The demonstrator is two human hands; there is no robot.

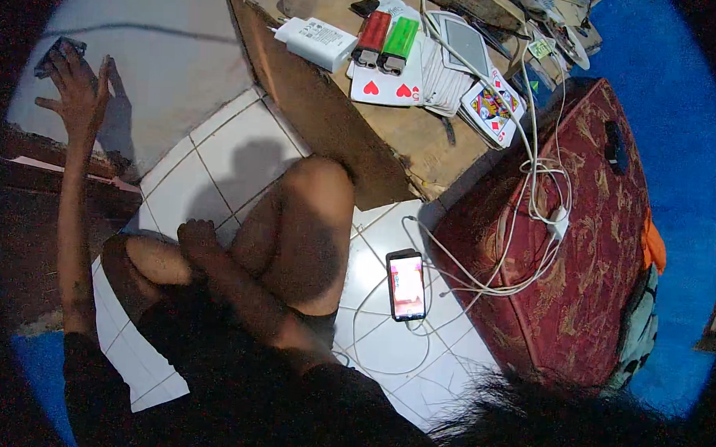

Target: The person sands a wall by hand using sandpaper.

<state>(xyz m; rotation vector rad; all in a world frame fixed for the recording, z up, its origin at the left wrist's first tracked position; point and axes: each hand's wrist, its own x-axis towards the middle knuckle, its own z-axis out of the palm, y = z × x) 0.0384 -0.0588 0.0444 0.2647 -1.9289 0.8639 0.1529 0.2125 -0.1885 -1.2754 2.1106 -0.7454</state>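
Reaching the dark box (pixel 43 64) on the wall (pixel 174 75) seems the step; the left hand (pixel 80 88), spread over it, grips nothing visible. Next likely calls for precise contact. The right hand's (pixel 196 238) grip is unclear.

At upper centre, the white adapter (pixel 315 43) is showing smooth plastic; the red lighter (pixel 372 36) and green lighter (pixel 401 40) are showing translucent plastic with metal ends. The playing cards (pixel 492 110) are looking like smooth paper, the brown box (pixel 322 116) like matt, worn cardboard. At lower centre, glossy floor tiles (pixel 463 385) are shining near the phone (pixel 408 284), its screen looking glassy. At right, patterned cloth is covering the red cushion (pixel 580 310). The upper-left dark piece (pixel 79 45) is showing too dimly.
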